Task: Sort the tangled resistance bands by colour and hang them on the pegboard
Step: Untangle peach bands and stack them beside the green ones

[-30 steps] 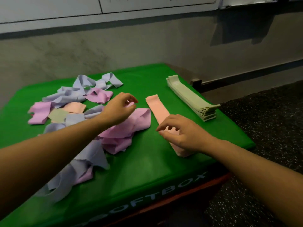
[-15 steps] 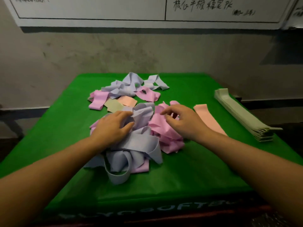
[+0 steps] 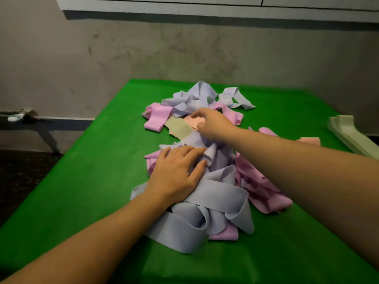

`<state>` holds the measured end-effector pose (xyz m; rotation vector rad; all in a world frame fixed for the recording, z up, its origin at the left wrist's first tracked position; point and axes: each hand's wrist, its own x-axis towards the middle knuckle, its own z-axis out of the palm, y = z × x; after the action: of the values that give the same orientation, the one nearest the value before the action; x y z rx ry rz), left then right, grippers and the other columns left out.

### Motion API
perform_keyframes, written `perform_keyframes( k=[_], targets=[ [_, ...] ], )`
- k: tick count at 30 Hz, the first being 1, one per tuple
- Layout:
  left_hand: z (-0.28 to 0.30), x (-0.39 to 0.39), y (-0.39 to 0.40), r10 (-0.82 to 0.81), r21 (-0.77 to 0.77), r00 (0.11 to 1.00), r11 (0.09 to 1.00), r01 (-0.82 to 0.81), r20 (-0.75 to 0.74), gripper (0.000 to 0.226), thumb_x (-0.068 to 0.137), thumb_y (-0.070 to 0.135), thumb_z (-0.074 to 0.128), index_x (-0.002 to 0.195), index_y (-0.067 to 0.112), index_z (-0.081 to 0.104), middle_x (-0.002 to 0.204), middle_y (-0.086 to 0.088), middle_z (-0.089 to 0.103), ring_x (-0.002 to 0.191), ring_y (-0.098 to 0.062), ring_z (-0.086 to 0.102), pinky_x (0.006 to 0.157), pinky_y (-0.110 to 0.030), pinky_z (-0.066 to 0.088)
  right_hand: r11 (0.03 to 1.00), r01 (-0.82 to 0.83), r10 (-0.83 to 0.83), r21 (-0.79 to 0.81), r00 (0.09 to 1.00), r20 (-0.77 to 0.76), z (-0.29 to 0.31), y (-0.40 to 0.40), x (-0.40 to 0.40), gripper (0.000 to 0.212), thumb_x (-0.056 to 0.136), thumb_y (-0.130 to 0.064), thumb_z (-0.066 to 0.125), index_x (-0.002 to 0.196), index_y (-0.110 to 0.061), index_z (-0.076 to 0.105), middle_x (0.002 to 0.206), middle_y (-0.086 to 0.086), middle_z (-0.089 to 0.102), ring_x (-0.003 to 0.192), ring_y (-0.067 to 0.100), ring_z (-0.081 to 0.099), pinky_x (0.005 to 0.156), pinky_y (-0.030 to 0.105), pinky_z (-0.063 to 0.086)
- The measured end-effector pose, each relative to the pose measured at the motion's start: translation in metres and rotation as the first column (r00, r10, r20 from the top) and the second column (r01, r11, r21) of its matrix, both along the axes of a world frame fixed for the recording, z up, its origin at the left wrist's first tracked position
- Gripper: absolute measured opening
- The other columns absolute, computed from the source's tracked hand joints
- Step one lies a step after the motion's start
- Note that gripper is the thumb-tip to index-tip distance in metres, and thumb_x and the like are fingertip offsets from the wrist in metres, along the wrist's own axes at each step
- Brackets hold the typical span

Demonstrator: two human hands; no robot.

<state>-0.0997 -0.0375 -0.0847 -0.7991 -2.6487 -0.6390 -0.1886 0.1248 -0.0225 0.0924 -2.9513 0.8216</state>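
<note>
The left hand (image 3: 178, 174) presses flat, fingers straight, on the lilac bands (image 3: 207, 203) heaped on the green tabletop (image 3: 92, 191). The right hand (image 3: 213, 125) reaches over the peach band (image 3: 191, 121), apparently pinching it. Pale green bands (image 3: 352, 136) are stacked far right.

A grey plastered wall (image 3: 184, 54) is seen behind the counter (image 3: 92, 191), marked with dark scuffs and stains. A white board (image 3: 205, 5) is mounted along its top, with a shadow cast beneath its lower edge. The counter is covered in bright green fabric. To the left, a dark metal frame (image 3: 47, 128) with an angled leg is noted against the wall, above dark speckled flooring (image 3: 22, 171). Lighting is dim overall.
</note>
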Motion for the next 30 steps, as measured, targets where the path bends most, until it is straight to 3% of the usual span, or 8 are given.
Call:
perform_keyframes(
  k=[5, 10, 13, 16, 20, 25, 27, 30],
  targets=[
    [-0.004, -0.002, 0.000, 0.008, 0.027, 1.000, 1.000, -0.008, 0.026, 0.045, 0.095, 0.056, 0.028, 0.127, 0.041, 0.054, 0.124, 0.019, 0.058, 0.119, -0.008, 0.051, 0.106, -0.046, 0.035, 0.990, 0.141, -0.140, -0.029, 0.990, 0.017, -0.041, 0.004, -0.021, 0.045, 0.089, -0.026, 0.059, 0.134, -0.022, 0.058, 0.135, 0.004, 0.061, 0.122, 0.028, 0.057, 0.100, 0.037, 0.045],
    [-0.003, -0.002, 0.000, 0.000, 0.042, 1.000, 0.999, -0.002, 0.027, 0.043, 0.095, 0.056, 0.028, 0.127, 0.042, 0.054, 0.124, 0.021, 0.058, 0.119, -0.006, 0.050, 0.106, -0.045, 0.034, 0.987, 0.086, -0.096, -0.132, 0.993, -0.072, -0.043, 0.011, -0.006, 0.019, 0.092, -0.041, 0.065, 0.095, -0.026, 0.076, 0.087, -0.006, 0.073, 0.080, 0.013, 0.064, 0.066, 0.025, 0.044],
    [-0.003, -0.001, 0.000, 0.003, 0.042, 1.000, 0.999, -0.004, 0.028, 0.044, 0.095, 0.057, 0.027, 0.127, 0.042, 0.053, 0.124, 0.021, 0.057, 0.119, -0.007, 0.050, 0.106, -0.044, 0.033, 0.987, 0.066, -0.088, -0.145, 0.985, -0.148, -0.032, 0.023, 0.009, 0.035, 0.087, -0.055, 0.066, 0.065, -0.028, 0.064, 0.068, -0.009, 0.062, 0.063, 0.005, 0.052, 0.056, 0.020, 0.034],
    [-0.002, -0.001, 0.000, 0.006, 0.035, 1.000, 0.999, -0.006, 0.005, 0.044, 0.095, 0.057, 0.028, 0.127, 0.041, 0.054, 0.124, 0.019, 0.057, 0.117, -0.009, 0.052, 0.104, -0.043, 0.036, 0.998, 0.044, -0.055, -0.051, 0.971, -0.234, -0.020, 0.032, 0.031, 0.026, 0.084, -0.042, 0.072, 0.070, -0.022, 0.064, 0.096, 0.005, 0.061, 0.093, 0.018, 0.052, 0.077, 0.029, 0.037],
    [-0.004, -0.002, -0.001, 0.010, 0.040, 1.000, 0.999, -0.010, 0.004, 0.043, 0.095, 0.058, 0.028, 0.128, 0.043, 0.052, 0.137, 0.015, 0.048, 0.118, -0.013, 0.052, 0.103, -0.044, 0.038, 0.993, -0.076, 0.052, -0.093, 0.971, -0.235, -0.001, 0.037, 0.077, 0.027, 0.081, -0.021, 0.073, 0.070, -0.017, 0.049, 0.108, 0.003, 0.066, 0.102, 0.022, 0.058, 0.084, 0.035, 0.045],
    [-0.003, -0.001, -0.002, -0.019, 0.034, 1.000, 0.999, 0.019, -0.005, 0.045, 0.095, 0.059, 0.028, 0.128, 0.042, 0.054, 0.154, 0.009, 0.034, 0.122, -0.012, 0.049, 0.102, -0.041, 0.039, 0.897, -0.004, -0.074, -0.442, 0.984, -0.159, 0.012, 0.047, 0.111, 0.020, 0.083, -0.010, 0.057, 0.084, -0.021, 0.041, 0.081, 0.001, 0.057, 0.071, 0.014, 0.050, 0.068, 0.040, 0.046],
    [-0.002, 0.000, -0.002, -0.028, 0.033, 1.000, 0.999, 0.028, 0.003, 0.046, 0.095, 0.059, 0.026, 0.129, 0.042, 0.053, 0.156, 0.011, 0.031, 0.124, -0.013, 0.049, 0.102, -0.040, 0.037, 0.792, 0.037, -0.094, -0.610, 0.994, -0.062, 0.019, 0.047, 0.124, 0.028, 0.088, -0.003, 0.049, 0.101, -0.028, 0.046, 0.090, 0.014, 0.064, 0.076, 0.021, 0.057, 0.074, 0.051, 0.055],
    [0.000, 0.002, -0.001, -0.022, 0.021, 1.000, 1.000, 0.022, 0.006, 0.049, 0.095, 0.058, 0.024, 0.133, 0.042, 0.051, 0.156, 0.011, 0.031, 0.124, -0.017, 0.049, 0.101, -0.041, 0.037, 0.714, 0.119, -0.121, -0.690, 0.992, 0.046, 0.028, 0.047, 0.141, 0.042, 0.091, -0.004, 0.041, 0.114, -0.035, 0.059, 0.103, 0.009, 0.064, 0.076, 0.021, 0.060, 0.060, 0.037, 0.053]
  ],
)
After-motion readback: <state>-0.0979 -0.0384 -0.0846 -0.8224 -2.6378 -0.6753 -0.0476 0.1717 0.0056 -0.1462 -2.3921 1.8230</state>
